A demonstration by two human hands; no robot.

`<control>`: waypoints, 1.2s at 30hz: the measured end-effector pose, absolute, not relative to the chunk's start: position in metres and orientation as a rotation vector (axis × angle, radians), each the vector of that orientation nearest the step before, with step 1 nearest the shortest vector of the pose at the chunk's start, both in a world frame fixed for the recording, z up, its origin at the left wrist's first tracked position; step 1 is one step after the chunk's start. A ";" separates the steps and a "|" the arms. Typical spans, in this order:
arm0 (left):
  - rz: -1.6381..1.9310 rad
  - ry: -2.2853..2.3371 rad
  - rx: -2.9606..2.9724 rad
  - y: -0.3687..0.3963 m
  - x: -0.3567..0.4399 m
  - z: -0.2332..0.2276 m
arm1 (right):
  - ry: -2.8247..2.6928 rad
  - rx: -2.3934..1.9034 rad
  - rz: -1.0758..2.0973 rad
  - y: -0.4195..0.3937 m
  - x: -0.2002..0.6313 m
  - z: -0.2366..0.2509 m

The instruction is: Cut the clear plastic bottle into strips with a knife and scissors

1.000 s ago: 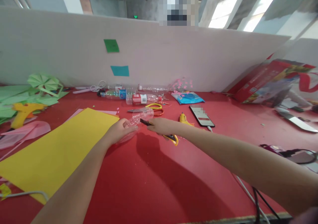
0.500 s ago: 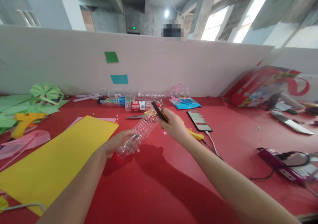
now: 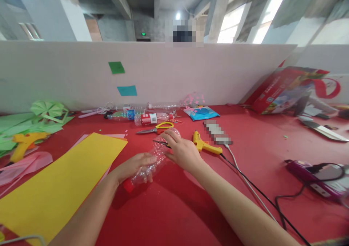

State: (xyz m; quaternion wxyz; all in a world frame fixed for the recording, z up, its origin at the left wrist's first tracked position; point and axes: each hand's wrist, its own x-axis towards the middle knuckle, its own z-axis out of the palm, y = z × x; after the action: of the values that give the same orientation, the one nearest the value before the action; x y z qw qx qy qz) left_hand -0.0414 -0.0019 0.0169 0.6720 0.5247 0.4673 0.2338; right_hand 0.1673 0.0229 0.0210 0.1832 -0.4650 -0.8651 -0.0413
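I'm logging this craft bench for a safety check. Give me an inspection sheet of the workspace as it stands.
Surface: red table, strewn with craft things.
Job's things: clear plastic bottle with red cap, lying tilted; dark blade tool against it.
Clutter: yellow paper sheet, green folded paper, scissors, two glue guns, spare bottles, phone.
Hands: left hand grips the bottle; right hand holds the blade tool.
Cables: black and white leads cross the table's right side.
Surroundings: white partition, red box leaning.

Clear plastic bottle [image 3: 152, 162], red-capped, lies tilted above red table.
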 end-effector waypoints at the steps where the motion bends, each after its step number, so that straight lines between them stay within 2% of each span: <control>1: 0.533 1.050 1.173 -0.002 -0.038 0.017 | -2.433 -1.338 -0.139 0.025 0.167 0.020; 12: 0.707 1.091 1.092 -0.003 -0.012 0.011 | -2.290 -1.526 -0.198 0.036 0.160 0.020; 19: 0.807 1.338 1.305 -0.002 -0.027 0.009 | -2.280 -1.353 0.238 0.033 0.169 0.017; 24: 0.849 1.680 1.622 0.004 -0.045 0.018 | -2.179 -1.340 0.338 0.025 0.174 0.014; 29: 0.816 1.708 1.728 0.007 -0.050 0.019 | -2.175 -1.283 0.729 0.012 0.162 0.014; 36: 0.869 1.594 1.707 0.007 -0.045 0.008 | -2.185 -1.425 0.644 0.011 0.162 0.016</control>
State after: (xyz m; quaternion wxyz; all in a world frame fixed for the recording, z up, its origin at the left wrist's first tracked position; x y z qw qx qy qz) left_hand -0.0452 0.0068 0.0082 0.3190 0.6493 0.6061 0.3305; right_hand 0.1619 0.0105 0.0164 0.2255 -0.5168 -0.7922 0.2334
